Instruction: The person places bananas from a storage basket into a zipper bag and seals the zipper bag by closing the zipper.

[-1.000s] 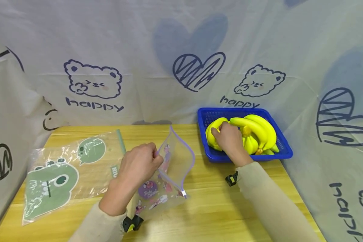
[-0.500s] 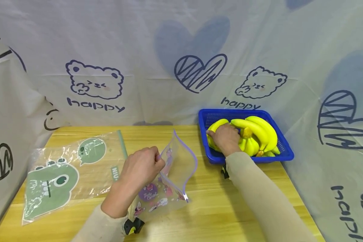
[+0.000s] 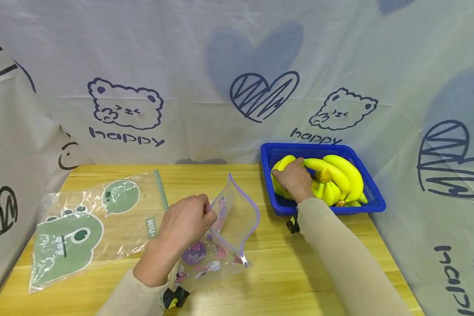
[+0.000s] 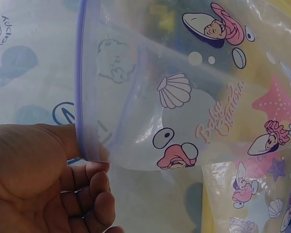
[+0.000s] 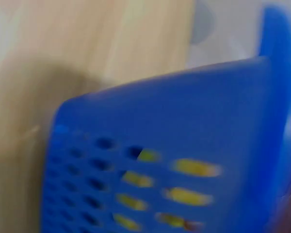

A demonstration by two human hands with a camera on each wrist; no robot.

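Observation:
My left hand (image 3: 191, 218) pinches the purple-zipped rim of a clear printed zip bag (image 3: 219, 259) between thumb and fingers. In the head view its mouth gapes toward the right, with the white slider at the near corner. The left wrist view shows the bag's (image 4: 184, 104) shells and cartoon prints, thumb behind the rim. My right hand (image 3: 294, 179) reaches into a blue basket (image 3: 278, 210), over the yellow bananas (image 3: 283, 163) on its left side. Its fingertips are hidden among them, and I cannot tell whether they grip. More bananas (image 3: 339, 175) fill the basket's right side.
A second clear zip bag (image 3: 122, 237) with green dinosaur prints lies flat on the wooden table (image 3: 284, 281) at the left. A white printed cloth (image 3: 197, 118) hangs behind the table and along both sides. The right wrist view is blurred, mostly basket wall (image 5: 194, 111).
My right hand has gone down from above the left bananas into the basket, its forearm shifting slightly left. The left hand keeps its hold on the bag, which has barely moved.

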